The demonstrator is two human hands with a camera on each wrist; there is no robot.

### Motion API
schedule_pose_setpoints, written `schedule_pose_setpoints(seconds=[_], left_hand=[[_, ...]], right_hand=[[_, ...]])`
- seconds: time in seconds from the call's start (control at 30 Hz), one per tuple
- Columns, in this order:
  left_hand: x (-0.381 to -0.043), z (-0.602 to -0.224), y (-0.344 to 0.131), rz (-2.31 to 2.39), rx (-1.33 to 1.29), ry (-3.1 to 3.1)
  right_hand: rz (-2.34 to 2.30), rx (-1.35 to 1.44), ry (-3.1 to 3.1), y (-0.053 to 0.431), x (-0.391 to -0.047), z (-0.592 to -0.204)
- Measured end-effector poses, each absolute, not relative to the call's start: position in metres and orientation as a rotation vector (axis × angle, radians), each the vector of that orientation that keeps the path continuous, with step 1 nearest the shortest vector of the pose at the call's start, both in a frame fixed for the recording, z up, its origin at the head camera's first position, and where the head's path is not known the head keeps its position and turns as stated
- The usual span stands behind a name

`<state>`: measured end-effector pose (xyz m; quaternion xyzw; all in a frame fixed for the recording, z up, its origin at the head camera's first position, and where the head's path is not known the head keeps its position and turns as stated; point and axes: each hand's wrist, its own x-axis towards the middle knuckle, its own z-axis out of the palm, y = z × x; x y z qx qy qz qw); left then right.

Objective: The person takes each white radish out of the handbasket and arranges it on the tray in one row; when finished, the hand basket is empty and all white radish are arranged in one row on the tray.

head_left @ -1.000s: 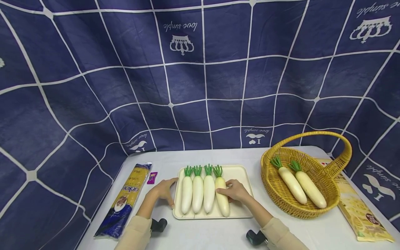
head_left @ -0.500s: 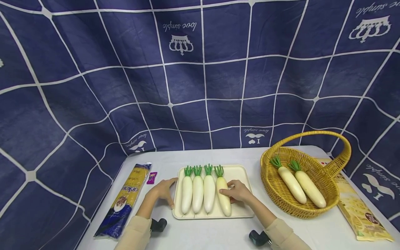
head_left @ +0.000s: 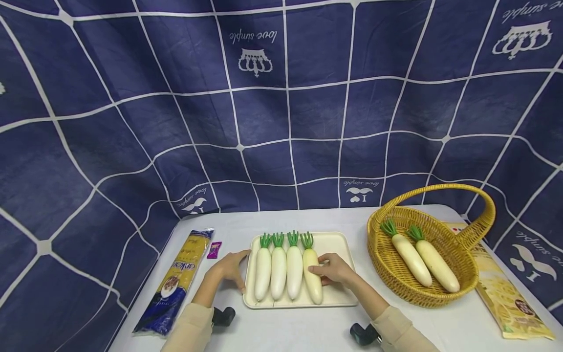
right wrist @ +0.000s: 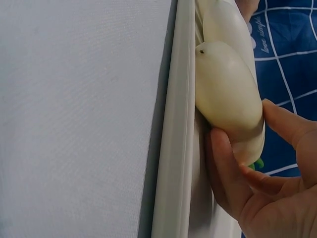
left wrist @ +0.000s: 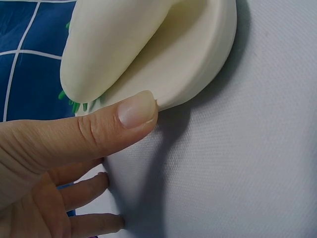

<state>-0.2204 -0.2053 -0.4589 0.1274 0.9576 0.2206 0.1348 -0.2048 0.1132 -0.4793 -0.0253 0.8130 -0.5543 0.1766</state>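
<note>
My left hand (head_left: 229, 268) is resting at the left edge of the tray (head_left: 339, 252), fingers spread, thumb by the rim. My right hand (head_left: 333, 268) is pinching the rightmost radish (head_left: 313, 283), three more radishes (head_left: 278, 276) lying alongside; tray floor is showing rightward. White worktop (head_left: 286, 332) is running towards the basket (head_left: 387, 281), blue cloth (head_left: 314, 115) hanging behind.

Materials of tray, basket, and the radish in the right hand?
Radish: probably moulded plastic or foam, satin; smooth skin and uniform green stem stubs suggest imitation, not certain.
Tray: likely plastic, low sheen; even cream colour, rounded rim. Ceramic possible.
Basket: woven wicker or plastic imitation, slight gloss; weave visible.
</note>
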Motion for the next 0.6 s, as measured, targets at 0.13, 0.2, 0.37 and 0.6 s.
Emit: schedule_pose_setpoints(seconds=[0.13,0.2,0.37,0.6], left_hand=[[-0.2205,-0.4578,-0.2054,0.637,0.365,2.776],[-0.2208,-0.4580,-0.2056,0.630,0.367,2.780],[-0.2205,-0.4581,-0.2059,0.635,0.373,2.779],[-0.2212,-0.4596,-0.2063,0.641,0.388,2.779]], right_hand=[[-1.573,-0.078,2.295,0.1133,-0.2057,-0.4795],[-1.571,-0.069,2.299,0.1132,-0.2059,-0.4791],[-1.544,-0.057,2.335,0.1133,-0.2043,-0.4781],[-1.465,-0.126,2.367,0.1214,-0.1985,-0.4734]])
